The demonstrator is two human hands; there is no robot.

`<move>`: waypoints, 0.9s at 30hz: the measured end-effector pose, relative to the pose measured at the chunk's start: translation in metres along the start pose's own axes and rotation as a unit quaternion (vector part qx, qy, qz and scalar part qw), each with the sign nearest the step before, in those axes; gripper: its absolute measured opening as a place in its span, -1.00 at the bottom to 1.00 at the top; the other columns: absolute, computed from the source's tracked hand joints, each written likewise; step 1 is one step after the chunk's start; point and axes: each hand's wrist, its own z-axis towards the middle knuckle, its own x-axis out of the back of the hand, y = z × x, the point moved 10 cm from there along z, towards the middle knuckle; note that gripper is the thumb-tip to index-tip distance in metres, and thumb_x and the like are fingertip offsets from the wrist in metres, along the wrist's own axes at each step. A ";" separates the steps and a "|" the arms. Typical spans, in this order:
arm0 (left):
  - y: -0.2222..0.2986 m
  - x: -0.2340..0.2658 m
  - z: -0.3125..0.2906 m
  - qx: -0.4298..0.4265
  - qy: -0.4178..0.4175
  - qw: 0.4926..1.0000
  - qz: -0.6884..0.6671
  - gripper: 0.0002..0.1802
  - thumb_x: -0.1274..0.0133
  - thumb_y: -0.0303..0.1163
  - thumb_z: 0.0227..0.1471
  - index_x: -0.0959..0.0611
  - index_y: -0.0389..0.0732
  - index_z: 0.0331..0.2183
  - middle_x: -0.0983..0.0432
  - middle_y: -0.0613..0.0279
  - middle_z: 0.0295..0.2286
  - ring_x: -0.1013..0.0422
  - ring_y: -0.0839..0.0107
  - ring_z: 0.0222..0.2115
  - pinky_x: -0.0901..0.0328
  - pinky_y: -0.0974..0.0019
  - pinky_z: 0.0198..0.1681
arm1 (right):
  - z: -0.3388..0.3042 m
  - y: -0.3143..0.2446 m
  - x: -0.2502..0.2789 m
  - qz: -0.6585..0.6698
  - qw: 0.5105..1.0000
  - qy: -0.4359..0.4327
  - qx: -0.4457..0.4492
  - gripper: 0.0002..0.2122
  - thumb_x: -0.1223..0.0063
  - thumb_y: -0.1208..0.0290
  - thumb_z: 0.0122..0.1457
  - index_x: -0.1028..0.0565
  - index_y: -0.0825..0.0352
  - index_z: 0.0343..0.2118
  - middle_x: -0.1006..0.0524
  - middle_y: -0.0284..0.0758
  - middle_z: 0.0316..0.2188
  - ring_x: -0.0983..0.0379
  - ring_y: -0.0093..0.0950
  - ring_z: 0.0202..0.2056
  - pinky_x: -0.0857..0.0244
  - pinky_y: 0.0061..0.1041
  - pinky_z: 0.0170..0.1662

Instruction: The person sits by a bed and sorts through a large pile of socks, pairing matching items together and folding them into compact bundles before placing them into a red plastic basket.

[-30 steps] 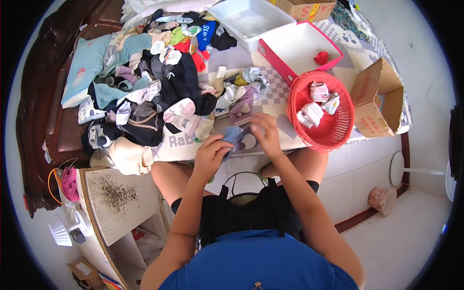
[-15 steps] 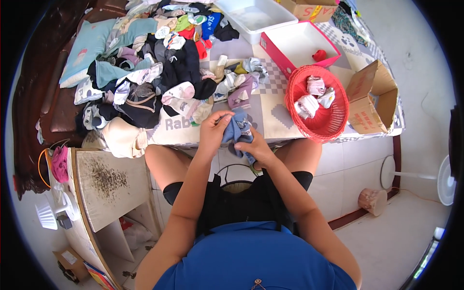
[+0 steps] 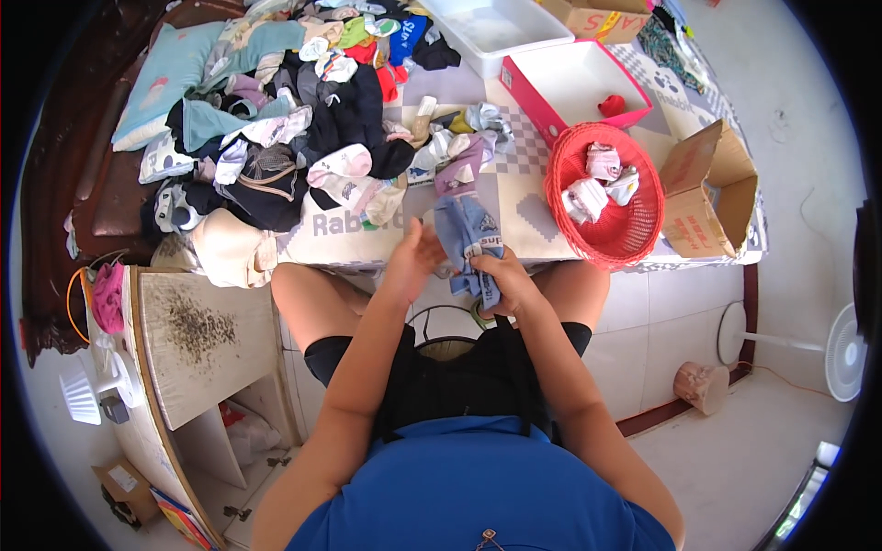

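Observation:
A pair of blue socks (image 3: 467, 230) with a white patterned band hangs lengthwise over the front edge of the bed. My right hand (image 3: 508, 280) pinches the socks around their middle. Just left of them, my left hand (image 3: 415, 259) has its fingers extended and holds nothing; its fingertips are partly hidden. Beyond my hands lie a mauve sock (image 3: 462, 168) and other loose socks. To the right, a red woven basket (image 3: 558, 207) holds several rolled pink-and-white socks (image 3: 585, 200).
A heap of mixed socks and clothes (image 3: 344, 119) covers the bed's left side beside a teal pillow (image 3: 165, 83). Behind the basket stand a pink-edged box (image 3: 533, 101) and a white tub (image 3: 496, 55). An open cardboard box (image 3: 689, 193) is at the right edge.
My left hand has let go of the blue socks and moved slightly left and down. The socks, bunched between both hands before, now hang longer and flatter from my right hand.

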 end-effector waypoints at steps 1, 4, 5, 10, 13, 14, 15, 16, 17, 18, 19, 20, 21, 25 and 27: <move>-0.033 -0.012 -0.006 0.150 -0.062 0.986 -0.044 -0.57 0.12 -0.05 0.15 -0.48 -0.19 -0.13 -0.49 0.32 -0.30 -0.40 0.45 -0.36 -0.28 0.36 -0.24 | 0.002 0.003 0.001 0.000 1.000 0.001 -0.001 -0.76 0.01 0.54 0.00 -0.41 0.44 -0.23 -0.53 -0.21 -0.42 -0.52 -0.39 -0.41 -0.43 -0.44 -0.33; -0.036 -0.042 -0.017 0.132 -0.119 0.980 -0.087 -0.55 0.09 -0.05 0.13 -0.47 -0.21 -0.11 -0.48 0.28 -0.26 -0.39 0.41 -0.23 -0.23 0.31 -0.11 | 0.004 0.014 0.004 -0.065 0.998 -0.001 -0.018 -0.80 -0.04 0.52 0.00 -0.44 0.42 -0.27 -0.53 -0.25 -0.42 -0.51 -0.44 -0.42 -0.42 -0.47 -0.35; -0.032 -0.036 -0.018 0.104 -0.049 0.993 -0.038 -0.55 0.08 -0.07 0.13 -0.47 -0.22 -0.11 -0.49 0.27 -0.26 -0.38 0.41 -0.19 -0.22 0.29 -0.08 | 0.002 0.016 0.004 -0.066 0.998 0.000 -0.022 -0.80 -0.04 0.52 0.00 -0.44 0.42 -0.27 -0.53 -0.25 -0.42 -0.51 -0.44 -0.42 -0.42 -0.47 -0.35; 0.006 -0.022 -0.008 -0.042 -0.013 0.999 -0.008 -0.57 0.16 -0.25 0.18 -0.35 -0.32 -0.01 -0.44 0.06 -0.12 -0.40 0.19 -0.15 -0.32 0.14 -0.10 | -0.003 0.028 -0.002 -0.268 0.960 -0.063 0.045 -0.72 -0.08 0.48 -0.07 -0.46 0.41 -0.23 -0.51 -0.34 -0.40 -0.42 -0.58 -0.38 -0.31 -0.58 -0.28; 0.018 -0.002 -0.013 -0.066 0.057 0.996 -0.028 -0.58 0.13 -0.23 0.17 -0.38 -0.39 -0.08 -0.48 0.01 -0.17 -0.45 0.16 -0.23 -0.37 0.13 -0.18 | -0.004 0.024 0.024 -0.307 0.949 -0.022 0.068 -0.66 -0.05 0.48 -0.15 -0.48 0.41 -0.22 -0.51 -0.38 -0.40 -0.40 -0.60 -0.39 -0.28 -0.61 -0.26; 0.018 0.007 -0.012 -0.067 0.064 0.995 -0.028 -0.56 0.18 -0.19 0.19 -0.34 -0.32 -0.04 -0.44 0.01 -0.13 -0.40 0.11 -0.16 -0.33 0.09 -0.12 | -0.005 0.026 0.040 -0.275 0.961 0.004 0.020 -0.68 -0.05 0.48 -0.14 -0.49 0.42 -0.24 -0.51 -0.37 -0.40 -0.41 -0.59 -0.39 -0.29 -0.61 -0.26; 0.018 0.013 -0.012 -0.069 0.064 0.995 -0.029 -0.56 0.18 -0.19 0.19 -0.34 -0.32 -0.04 -0.44 0.01 -0.13 -0.40 0.11 -0.16 -0.33 0.09 -0.12 | -0.006 0.031 0.052 -0.242 0.969 0.030 -0.029 -0.70 -0.04 0.49 -0.13 -0.49 0.43 -0.25 -0.51 -0.36 -0.41 -0.41 -0.58 -0.39 -0.29 -0.61 -0.27; 0.019 0.017 -0.012 -0.077 0.071 0.993 -0.048 -0.56 0.18 -0.18 0.18 -0.34 -0.32 -0.04 -0.45 0.01 -0.14 -0.40 0.11 -0.16 -0.33 0.08 -0.11 | -0.015 0.012 0.050 -0.247 0.966 0.071 0.016 -0.77 -0.03 0.50 -0.11 -0.51 0.43 -0.33 -0.50 -0.36 -0.49 -0.41 -0.58 -0.44 -0.29 -0.59 -0.34; 0.021 0.021 -0.013 -0.084 0.077 0.991 -0.066 -0.55 0.18 -0.17 0.18 -0.34 -0.32 -0.04 -0.45 0.01 -0.15 -0.41 0.11 -0.16 -0.32 0.07 -0.10 | -0.016 0.011 0.054 -0.248 0.966 0.071 0.017 -0.77 -0.03 0.50 -0.11 -0.51 0.43 -0.33 -0.50 -0.36 -0.49 -0.41 -0.58 -0.44 -0.29 -0.59 -0.34; 0.023 0.025 -0.012 -0.085 0.077 0.991 -0.067 -0.55 0.18 -0.17 0.18 -0.34 -0.32 -0.04 -0.45 0.01 -0.15 -0.41 0.11 -0.16 -0.32 0.07 -0.10 | -0.020 0.007 0.070 -0.253 0.960 0.117 0.023 -0.80 -0.03 0.51 -0.10 -0.50 0.43 -0.35 -0.48 -0.38 -0.52 -0.40 -0.58 -0.47 -0.29 -0.59 -0.38; 0.029 0.030 -0.012 -0.101 0.093 0.987 -0.086 -0.54 0.18 -0.17 0.18 -0.32 -0.32 -0.02 -0.45 0.00 -0.16 -0.41 0.11 -0.16 -0.32 0.08 -0.09 | -0.025 0.001 0.085 -0.259 0.951 0.165 0.030 -0.83 -0.03 0.52 -0.09 -0.50 0.43 -0.38 -0.47 -0.39 -0.56 -0.40 -0.58 -0.50 -0.28 -0.58 -0.41; 0.035 0.036 -0.012 -0.117 0.109 0.981 -0.106 -0.53 0.18 -0.17 0.18 -0.31 -0.32 -0.01 -0.45 0.00 -0.16 -0.41 0.11 -0.16 -0.31 0.08 -0.08 | -0.029 -0.010 0.090 -0.256 0.945 0.185 0.080 -0.87 -0.05 0.50 -0.05 -0.49 0.43 -0.42 -0.44 -0.42 -0.62 -0.36 -0.60 -0.55 -0.26 -0.58 -0.46; 0.038 0.040 -0.008 -0.118 0.107 0.981 -0.108 -0.53 0.18 -0.17 0.18 -0.31 -0.32 -0.01 -0.45 0.00 -0.16 -0.41 0.11 -0.16 -0.31 0.08 -0.08 | -0.029 -0.011 0.094 -0.258 0.945 0.186 0.081 -0.87 -0.05 0.50 -0.05 -0.49 0.43 -0.42 -0.44 -0.42 -0.62 -0.36 -0.60 -0.55 -0.26 -0.58 -0.46; 0.022 0.023 -0.006 -0.047 0.108 0.993 -0.010 -0.56 0.24 -0.21 0.21 -0.33 -0.37 -0.03 -0.46 0.00 -0.19 -0.42 0.18 -0.20 -0.32 0.14 -0.10 | -0.036 -0.046 0.069 -0.323 0.890 0.217 0.238 -0.66 -0.15 0.31 0.03 -0.44 0.45 -0.21 -0.50 -0.32 -0.47 -0.41 -0.53 -0.41 -0.30 -0.52 -0.31; -0.001 0.004 -0.011 0.031 0.047 0.998 -0.041 -0.52 0.28 -0.15 0.22 -0.33 -0.35 -0.02 -0.46 0.01 -0.19 -0.41 0.18 -0.18 -0.32 0.15 -0.10 | -0.044 -0.069 0.002 -0.323 0.892 0.089 0.304 -0.49 -0.14 0.12 0.04 -0.37 0.47 -0.11 -0.51 -0.24 -0.40 -0.43 -0.45 -0.33 -0.30 -0.46 -0.24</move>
